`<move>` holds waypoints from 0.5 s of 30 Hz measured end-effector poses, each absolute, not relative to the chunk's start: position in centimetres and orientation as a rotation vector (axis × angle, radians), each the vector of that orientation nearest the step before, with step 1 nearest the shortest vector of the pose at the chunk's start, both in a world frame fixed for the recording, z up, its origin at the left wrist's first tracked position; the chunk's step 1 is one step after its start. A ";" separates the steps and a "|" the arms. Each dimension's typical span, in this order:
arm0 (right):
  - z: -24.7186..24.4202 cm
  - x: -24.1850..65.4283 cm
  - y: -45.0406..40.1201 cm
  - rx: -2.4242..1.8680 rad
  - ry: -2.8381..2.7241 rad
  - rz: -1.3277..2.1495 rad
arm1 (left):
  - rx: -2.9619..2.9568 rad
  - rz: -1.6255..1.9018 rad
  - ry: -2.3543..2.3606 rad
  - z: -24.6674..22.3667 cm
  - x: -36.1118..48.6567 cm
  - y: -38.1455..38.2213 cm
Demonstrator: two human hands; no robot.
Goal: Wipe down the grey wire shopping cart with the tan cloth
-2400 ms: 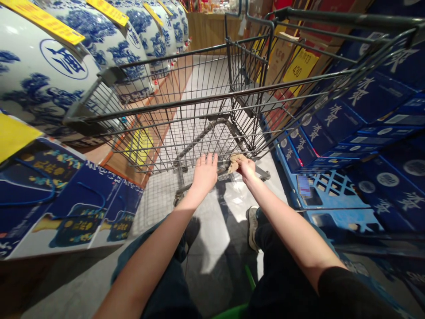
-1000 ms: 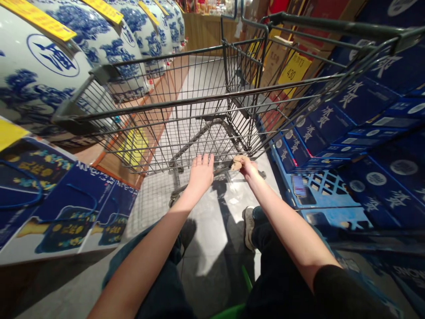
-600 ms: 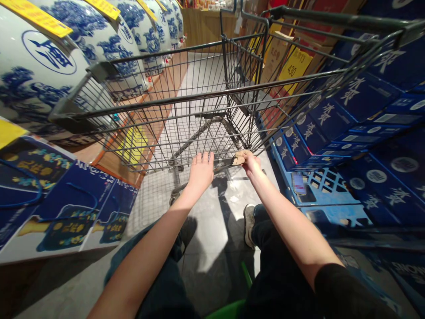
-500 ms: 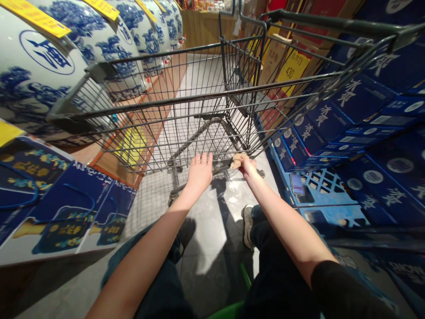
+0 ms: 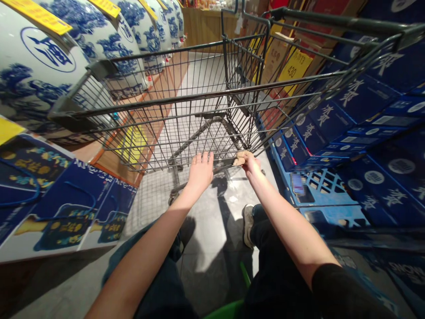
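Observation:
A dark wire shopping cart (image 5: 186,98) stands sideways before my knees. Against its lower edge lies my left hand (image 5: 201,169), back up, with the fingers stretched out; whether they hook over the wire is hidden. My right hand (image 5: 253,166) is closed on a crumpled tan cloth (image 5: 242,157), pressed to the cart's lower bar near its rear corner. Part of the cloth is covered by my fingers. The cart's basket holds nothing that I can see.
Large blue-and-white jars (image 5: 46,57) line a wooden ledge on the left, with blue gift bags (image 5: 66,195) nearer me. On the right, stacked blue cartons (image 5: 332,106) stand by a blue plastic pallet (image 5: 338,212) with a phone (image 5: 300,188). Something green (image 5: 229,310) is under me.
My right hand has slid a little to the right and slightly up along the bar, taking the cloth with it. The left hand stays almost where it was.

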State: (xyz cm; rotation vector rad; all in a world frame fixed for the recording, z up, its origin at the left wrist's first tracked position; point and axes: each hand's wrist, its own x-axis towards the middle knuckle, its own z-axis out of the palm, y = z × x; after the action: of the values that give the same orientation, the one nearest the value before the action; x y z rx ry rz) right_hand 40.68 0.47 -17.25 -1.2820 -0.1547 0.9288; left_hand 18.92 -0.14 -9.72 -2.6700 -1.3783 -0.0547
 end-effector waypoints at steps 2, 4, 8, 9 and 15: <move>-17.0 40.8 0.5 -1.302 -0.095 0.921 | -2.674 -0.045 -1.375 -9.6 18.9 -0.2; -16.8 41.0 0.4 -1.299 -0.071 0.913 | -2.679 -0.042 -1.374 -9.6 18.9 -0.2; -16.5 41.2 0.5 -1.288 -0.069 0.901 | -2.677 -0.044 -1.375 -9.6 18.9 -0.2; -16.5 41.3 0.5 -1.287 -0.074 0.904 | -2.676 -0.046 -1.378 -9.7 18.9 -0.2; -17.1 41.2 0.5 -1.253 -0.151 0.855 | -2.677 -0.050 -1.390 -9.7 19.0 -0.2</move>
State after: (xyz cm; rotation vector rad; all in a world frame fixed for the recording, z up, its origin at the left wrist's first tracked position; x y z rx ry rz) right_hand 41.21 0.51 -17.12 -1.2526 -0.1506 0.8546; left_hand 19.03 -0.17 -9.74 -2.6772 -1.3901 -0.0495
